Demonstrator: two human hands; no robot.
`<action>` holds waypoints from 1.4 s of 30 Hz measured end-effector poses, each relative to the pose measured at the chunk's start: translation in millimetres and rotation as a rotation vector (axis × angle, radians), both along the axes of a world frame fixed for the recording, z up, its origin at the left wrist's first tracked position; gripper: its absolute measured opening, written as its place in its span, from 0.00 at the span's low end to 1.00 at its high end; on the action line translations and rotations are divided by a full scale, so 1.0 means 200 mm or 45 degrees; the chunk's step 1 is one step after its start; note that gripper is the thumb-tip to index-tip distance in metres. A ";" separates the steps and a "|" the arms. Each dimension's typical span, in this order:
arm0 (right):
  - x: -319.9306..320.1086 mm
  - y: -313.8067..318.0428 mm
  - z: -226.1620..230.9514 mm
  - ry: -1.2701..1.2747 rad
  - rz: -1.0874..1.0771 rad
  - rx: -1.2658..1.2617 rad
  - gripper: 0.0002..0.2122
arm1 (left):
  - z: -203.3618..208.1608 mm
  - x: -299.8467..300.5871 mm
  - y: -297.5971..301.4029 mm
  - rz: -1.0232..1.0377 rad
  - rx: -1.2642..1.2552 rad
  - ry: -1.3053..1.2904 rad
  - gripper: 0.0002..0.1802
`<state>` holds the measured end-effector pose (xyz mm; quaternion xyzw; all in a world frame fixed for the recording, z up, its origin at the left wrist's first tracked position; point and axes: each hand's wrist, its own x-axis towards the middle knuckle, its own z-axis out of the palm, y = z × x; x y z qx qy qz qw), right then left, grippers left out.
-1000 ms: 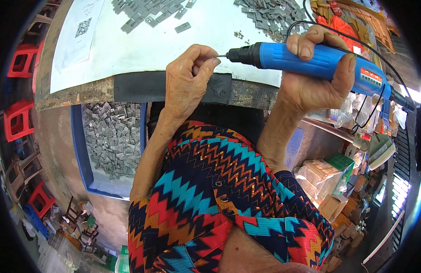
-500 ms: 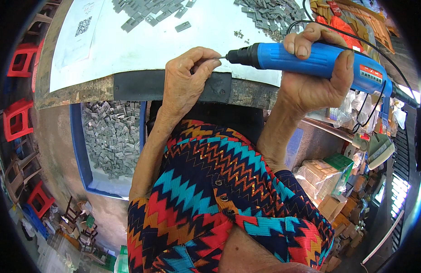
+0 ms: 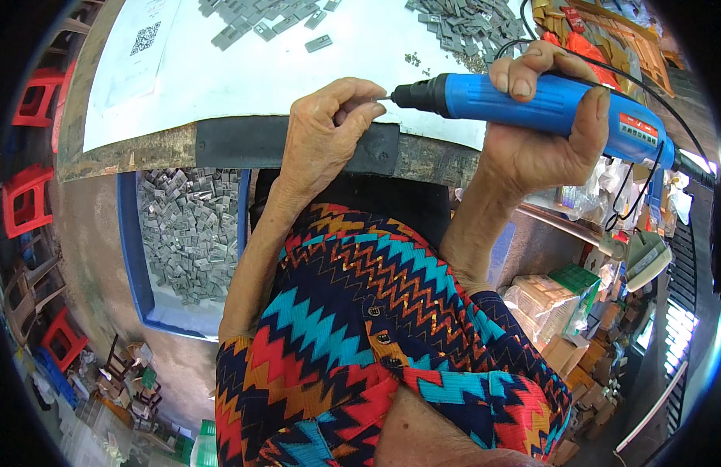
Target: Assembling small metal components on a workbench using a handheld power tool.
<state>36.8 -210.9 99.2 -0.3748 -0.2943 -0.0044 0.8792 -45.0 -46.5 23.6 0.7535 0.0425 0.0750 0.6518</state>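
Observation:
My right hand is wrapped round a blue electric screwdriver with a black nose, held level above the table's front edge. Its thin metal bit points left, to the fingertips of my left hand. Those fingers are pinched together at the bit's tip; whatever lies between them is hidden by the fingers. Beyond my hands, small grey rectangular parts are spread on the white-covered tabletop. A second heap of grey parts lies at the far right, beside little piles of tiny screws.
Below the table at left, a blue bin holds many grey parts. A black strip covers the table's front edge. The screwdriver's black cable loops at right. Red stools stand far left; boxes are stacked at right.
Both hands and the screwdriver have shifted very slightly right in the picture, as the view itself moved a little. The pinch and the grip look the same.

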 end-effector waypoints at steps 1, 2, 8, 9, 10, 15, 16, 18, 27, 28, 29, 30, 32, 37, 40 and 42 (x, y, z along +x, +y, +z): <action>0.00 0.00 0.00 -0.004 -0.004 0.000 0.19 | 0.00 0.00 0.00 0.000 -0.001 -0.001 0.09; 0.00 0.00 0.00 -0.004 -0.003 -0.001 0.19 | -0.01 0.00 0.00 0.012 -0.029 -0.044 0.11; 0.00 0.01 0.02 -0.005 -0.009 0.006 0.19 | -0.02 0.01 0.02 0.009 -0.079 -0.098 0.15; 0.01 0.01 0.02 -0.014 -0.014 0.001 0.19 | -0.02 0.01 0.02 0.021 -0.085 -0.104 0.15; 0.01 0.01 0.02 -0.023 -0.019 -0.004 0.19 | -0.02 0.01 0.02 0.023 -0.082 -0.105 0.15; -0.02 0.05 0.03 0.016 -0.068 0.062 0.14 | 0.01 -0.01 0.04 0.108 -0.005 -0.166 0.13; -0.02 0.06 0.03 0.005 -0.066 0.061 0.14 | 0.02 0.00 0.06 0.111 0.009 -0.172 0.13; -0.03 0.06 0.03 0.015 -0.059 0.089 0.14 | 0.06 0.01 0.10 0.252 0.182 -0.071 0.11; -0.05 0.05 0.03 0.004 -0.161 0.055 0.13 | -0.05 0.26 0.21 0.390 0.872 -0.380 0.09; -0.05 0.05 0.03 0.011 -0.180 0.050 0.12 | -0.06 0.28 0.21 0.369 0.915 -0.326 0.09; -0.04 0.04 0.03 0.018 -0.198 0.044 0.12 | -0.07 0.29 0.21 0.348 0.956 -0.272 0.08; -0.04 0.04 0.03 0.020 -0.202 0.040 0.12 | -0.08 0.30 0.21 0.343 0.952 -0.270 0.08; -0.04 0.05 0.03 -0.020 -0.279 -0.024 0.12 | -0.11 0.31 0.22 0.353 1.018 -0.334 0.09; -0.01 0.04 0.01 -0.073 -0.210 -0.060 0.13 | -0.10 0.29 0.19 0.236 0.836 -0.233 0.08; 0.02 0.06 0.00 -0.109 -0.190 -0.128 0.14 | -0.08 0.26 0.14 0.183 0.807 -0.228 0.08; 0.04 0.07 -0.01 -0.124 -0.196 -0.156 0.14 | -0.07 0.25 0.12 0.162 0.803 -0.216 0.08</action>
